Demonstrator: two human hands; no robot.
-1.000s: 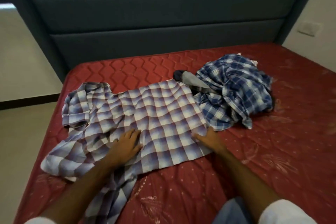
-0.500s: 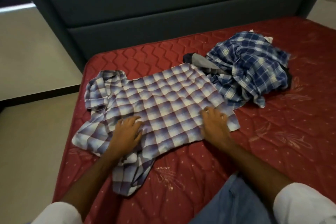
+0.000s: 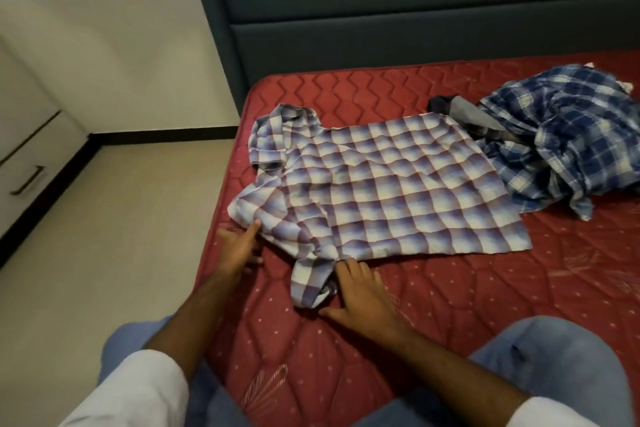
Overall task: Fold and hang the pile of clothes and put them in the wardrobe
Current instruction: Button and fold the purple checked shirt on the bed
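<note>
A pale purple-and-white checked shirt (image 3: pixel 377 191) lies spread flat on the red mattress (image 3: pixel 450 305), collar to the left. My left hand (image 3: pixel 239 246) lies flat at the shirt's near left sleeve edge, fingertips touching the cloth. My right hand (image 3: pixel 360 298) lies flat on the mattress with its fingertips at the bunched lower sleeve. To the right sits a crumpled pile of clothes (image 3: pixel 568 142), topped by a dark blue checked shirt, with a grey garment (image 3: pixel 471 114) poking out.
A dark padded headboard (image 3: pixel 415 10) rises behind the mattress. The beige floor (image 3: pixel 121 236) runs along the bed's left side, with a white drawer unit (image 3: pixel 24 156) at the far left. My knees in light blue trousers are at the bottom edge.
Both hands slid off the shirt's body toward its near left edge, the left to the sleeve, the right to the bunched sleeve. The view swung left.
</note>
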